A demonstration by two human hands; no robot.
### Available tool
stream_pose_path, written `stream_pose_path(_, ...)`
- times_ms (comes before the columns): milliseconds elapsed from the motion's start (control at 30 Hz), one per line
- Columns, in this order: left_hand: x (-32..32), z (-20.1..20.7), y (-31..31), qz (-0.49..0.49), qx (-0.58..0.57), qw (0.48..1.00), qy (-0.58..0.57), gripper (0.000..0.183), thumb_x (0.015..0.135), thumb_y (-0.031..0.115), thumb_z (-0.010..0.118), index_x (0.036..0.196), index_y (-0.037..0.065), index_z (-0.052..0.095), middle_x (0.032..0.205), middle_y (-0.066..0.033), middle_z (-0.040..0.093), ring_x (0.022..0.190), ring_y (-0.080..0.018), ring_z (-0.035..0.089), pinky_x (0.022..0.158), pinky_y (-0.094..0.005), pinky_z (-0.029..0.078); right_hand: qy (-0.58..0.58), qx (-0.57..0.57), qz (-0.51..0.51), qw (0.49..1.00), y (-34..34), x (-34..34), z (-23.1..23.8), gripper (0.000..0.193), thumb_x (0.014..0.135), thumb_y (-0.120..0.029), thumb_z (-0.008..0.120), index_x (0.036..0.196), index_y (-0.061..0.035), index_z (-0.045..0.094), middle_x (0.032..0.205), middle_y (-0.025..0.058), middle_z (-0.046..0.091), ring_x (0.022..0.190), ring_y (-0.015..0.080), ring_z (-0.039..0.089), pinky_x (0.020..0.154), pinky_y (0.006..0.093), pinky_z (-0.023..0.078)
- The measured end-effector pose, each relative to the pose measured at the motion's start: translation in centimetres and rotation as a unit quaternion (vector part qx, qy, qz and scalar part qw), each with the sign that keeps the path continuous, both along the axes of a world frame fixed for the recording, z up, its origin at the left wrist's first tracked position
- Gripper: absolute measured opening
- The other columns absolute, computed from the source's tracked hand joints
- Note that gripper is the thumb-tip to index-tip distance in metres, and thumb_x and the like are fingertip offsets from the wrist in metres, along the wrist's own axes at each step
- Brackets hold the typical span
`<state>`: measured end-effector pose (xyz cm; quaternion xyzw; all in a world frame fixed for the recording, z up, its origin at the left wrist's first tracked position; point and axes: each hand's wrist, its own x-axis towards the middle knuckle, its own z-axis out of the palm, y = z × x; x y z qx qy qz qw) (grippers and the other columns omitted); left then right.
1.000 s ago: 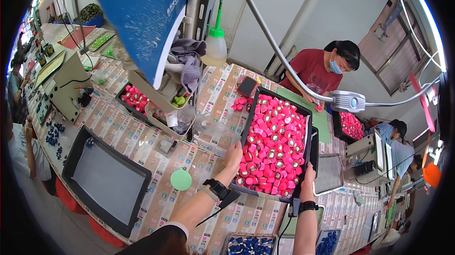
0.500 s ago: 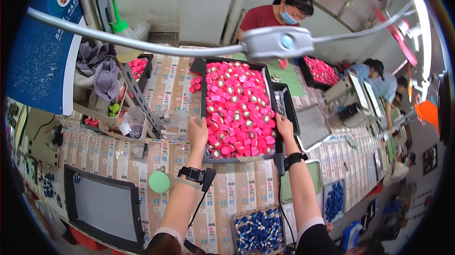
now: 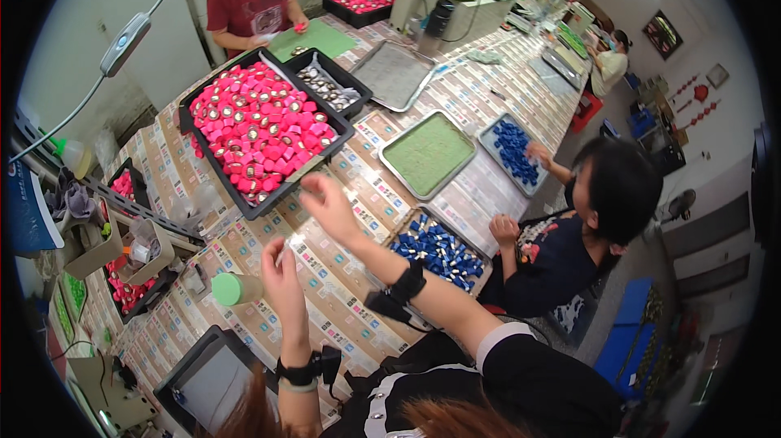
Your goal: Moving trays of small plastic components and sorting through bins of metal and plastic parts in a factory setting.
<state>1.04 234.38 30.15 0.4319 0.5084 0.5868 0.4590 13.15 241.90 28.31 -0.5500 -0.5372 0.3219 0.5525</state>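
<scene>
sitting beyond both hands, pink-filled black tray

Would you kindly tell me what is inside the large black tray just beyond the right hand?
The large black tray holds heaped pink pieces, several showing shiny metallic faces. Whatever lies beneath the heap, including the tray's bottom, is covered and cannot be seen.

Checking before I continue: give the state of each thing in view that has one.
Left hand: loosely open, nothing visibly held
Right hand: loosely open, nothing visibly held
Large black tray: heaped with pink pieces
Small black tray: holding metallic pieces
Clear jar: green lid on
Metal tray: full of blue-and-white pieces
Green-bottomed tray: lying flat, uncovered
Gray tray: lying flat, uncovered
</scene>
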Motion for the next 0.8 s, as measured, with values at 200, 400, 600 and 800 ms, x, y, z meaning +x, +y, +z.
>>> stream_pose_path(200, -1.6, -0.6, -9.9, -0.151, -0.127, 0.980, 0.035, 0.015, 0.082, 0.007, 0.045, 0.094, 0.000, 0.052, 0.085, -0.0021, 0.053, 0.080, -0.0095, 0.047, 0.074, -0.0218, 0.036, 0.073, -0.149, 0.108, 0.980, -12.1, 1.4, -1.2, 0.023, 0.078, -0.016, 0.053, 0.096, -0.0019, 0.052, 0.088, 0.0064, 0.054, 0.081, 0.0119, 0.052, 0.068, 0.0245, 0.042)
stream_pose_path(400, -5.0, -2.6, -16.7, -0.268, -0.198, 0.923, 0.191, 0.016, 0.081, 0.010, 0.047, 0.090, -0.001, 0.054, 0.080, -0.0060, 0.058, 0.076, -0.0112, 0.052, 0.069, -0.0229, 0.040, -0.033, -0.245, 0.303, 0.920, -19.9, 4.8, -2.0, 0.021, 0.080, -0.017, 0.051, 0.093, -0.0010, 0.052, 0.081, 0.0051, 0.057, 0.074, 0.0103, 0.052, 0.065, 0.0234, 0.042)
stream_pose_path(600, -3.9, -3.3, -20.5, -0.291, -0.230, 0.908, 0.198, 0.017, 0.082, 0.013, 0.047, 0.090, -0.001, 0.054, 0.082, -0.0054, 0.057, 0.080, -0.0118, 0.052, 0.072, -0.0226, 0.039, -0.052, -0.287, 0.240, 0.926, -25.4, 6.8, -3.5, 0.021, 0.079, -0.017, 0.051, 0.094, -0.0018, 0.052, 0.077, 0.0076, 0.057, 0.070, 0.0118, 0.054, 0.064, 0.0247, 0.043)
stream_pose_path(800, -0.9, -8.9, -21.3, -0.355, -0.179, 0.891, 0.218, 0.019, 0.081, 0.016, 0.049, 0.086, -0.001, 0.056, 0.078, -0.0097, 0.058, 0.074, -0.0156, 0.055, 0.069, -0.0253, 0.042, -0.014, -0.303, 0.117, 0.946, -33.7, 8.7, -4.3, 0.022, 0.077, -0.018, 0.052, 0.092, -0.0020, 0.052, 0.076, 0.0089, 0.058, 0.071, 0.0150, 0.056, 0.065, 0.0270, 0.044)
